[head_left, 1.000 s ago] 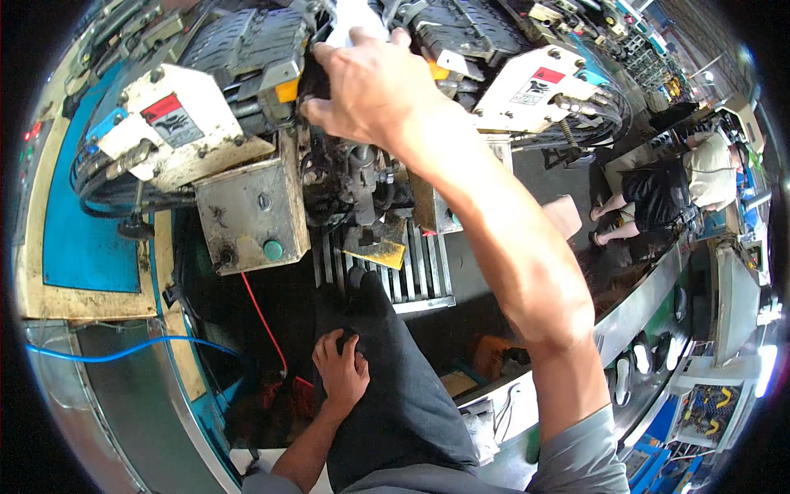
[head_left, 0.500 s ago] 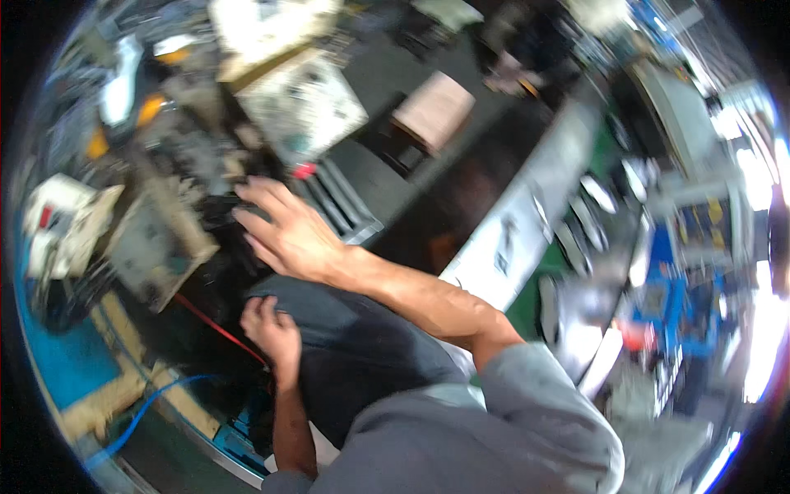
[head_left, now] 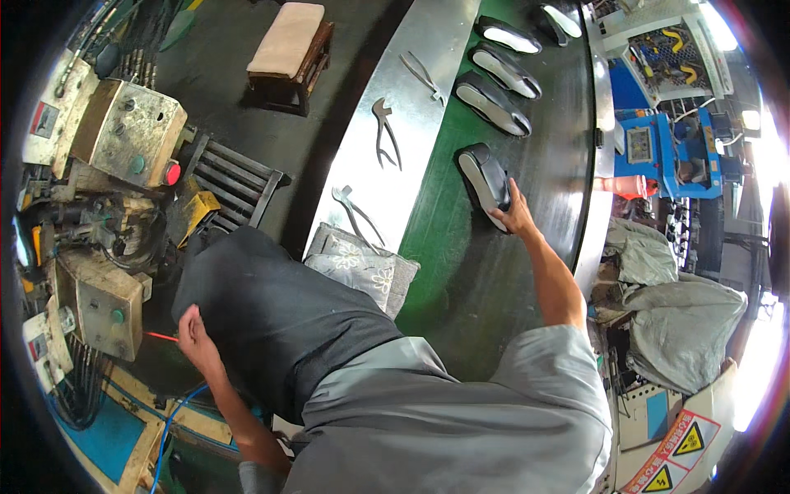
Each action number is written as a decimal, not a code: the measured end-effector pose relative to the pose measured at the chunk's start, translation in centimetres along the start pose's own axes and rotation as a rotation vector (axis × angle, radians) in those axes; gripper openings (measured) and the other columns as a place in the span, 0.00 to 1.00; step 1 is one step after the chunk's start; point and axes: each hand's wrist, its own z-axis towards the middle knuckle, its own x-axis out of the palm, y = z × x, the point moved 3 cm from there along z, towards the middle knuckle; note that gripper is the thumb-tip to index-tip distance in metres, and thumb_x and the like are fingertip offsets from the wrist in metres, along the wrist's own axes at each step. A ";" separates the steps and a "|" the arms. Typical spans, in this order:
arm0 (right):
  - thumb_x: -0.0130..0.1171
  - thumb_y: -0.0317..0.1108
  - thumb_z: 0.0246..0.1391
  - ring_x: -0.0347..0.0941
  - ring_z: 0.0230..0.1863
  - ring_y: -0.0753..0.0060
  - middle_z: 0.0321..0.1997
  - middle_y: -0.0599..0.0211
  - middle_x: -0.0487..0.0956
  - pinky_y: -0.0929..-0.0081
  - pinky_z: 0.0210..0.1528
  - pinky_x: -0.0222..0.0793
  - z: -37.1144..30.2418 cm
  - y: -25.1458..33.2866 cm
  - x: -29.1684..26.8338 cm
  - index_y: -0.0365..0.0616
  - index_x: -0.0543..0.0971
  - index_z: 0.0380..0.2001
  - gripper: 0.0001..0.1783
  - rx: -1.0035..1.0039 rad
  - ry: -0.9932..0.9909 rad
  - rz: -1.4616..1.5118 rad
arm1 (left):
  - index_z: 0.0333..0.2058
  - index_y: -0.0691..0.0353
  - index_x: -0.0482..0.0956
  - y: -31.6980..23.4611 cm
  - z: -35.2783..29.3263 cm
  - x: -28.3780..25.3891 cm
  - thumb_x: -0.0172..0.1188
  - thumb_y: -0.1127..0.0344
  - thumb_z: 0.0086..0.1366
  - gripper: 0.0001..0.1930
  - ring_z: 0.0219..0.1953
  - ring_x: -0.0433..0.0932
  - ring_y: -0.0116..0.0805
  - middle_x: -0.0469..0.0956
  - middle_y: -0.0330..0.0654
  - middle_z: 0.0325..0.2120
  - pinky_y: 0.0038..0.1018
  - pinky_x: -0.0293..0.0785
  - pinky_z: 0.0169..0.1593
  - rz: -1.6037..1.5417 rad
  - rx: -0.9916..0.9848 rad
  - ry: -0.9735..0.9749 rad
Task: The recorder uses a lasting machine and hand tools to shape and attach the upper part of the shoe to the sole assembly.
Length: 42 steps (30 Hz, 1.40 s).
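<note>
My right hand [head_left: 516, 211] reaches out to the right and grips one end of a black shoe [head_left: 481, 179] with a long white face showing. Its thumb lies along one side and the fingers are on the other. The shoe rests on a dark green conveyor belt [head_left: 436, 247]. Beyond it, similar black shoes [head_left: 499, 70] lie spaced along the belt. My left hand [head_left: 197, 337] is beside my dark-clad knee, holding nothing, its fingers loosely extended and slightly bent.
A metal ledge beside the belt holds pliers [head_left: 385, 134] and a patterned grey cushion [head_left: 354, 267]. To the left stand grimy machine control boxes [head_left: 123, 136] with a red button [head_left: 172, 173]. A padded stool [head_left: 288, 49] stands farther off; blue machinery [head_left: 671, 156] lies across the belt.
The view has swung to the right. My right hand has left the machine area on the left and now grips a shoe on the belt. My left hand stays by my knee.
</note>
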 end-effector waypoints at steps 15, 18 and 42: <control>0.75 0.45 0.62 0.76 0.68 0.55 0.71 0.43 0.75 0.62 0.73 0.69 -9.7 36.5 6.6 0.32 0.54 0.81 0.56 0.152 0.546 1.252 | 0.81 0.61 0.49 -22.1 -1.6 20.7 0.73 0.49 0.70 0.53 0.78 0.60 0.51 0.57 0.59 0.77 0.44 0.63 0.75 -0.731 0.126 0.745; 0.74 0.51 0.62 0.70 0.74 0.52 0.77 0.40 0.69 0.61 0.77 0.63 -16.2 47.1 1.2 0.29 0.53 0.80 0.59 -0.306 0.698 1.072 | 0.80 0.64 0.54 -22.1 3.1 11.5 0.70 0.45 0.72 0.50 0.74 0.66 0.46 0.65 0.55 0.74 0.39 0.64 0.75 -0.808 0.255 0.566; 0.73 0.43 0.64 0.67 0.75 0.49 0.75 0.48 0.72 0.59 0.77 0.62 -23.9 62.2 6.4 0.42 0.65 0.78 0.46 -1.146 0.597 0.621 | 0.60 0.66 0.83 -9.7 -2.5 -4.5 0.67 0.70 0.68 0.22 0.63 0.79 0.38 0.82 0.46 0.59 0.33 0.70 0.69 -0.561 0.221 0.113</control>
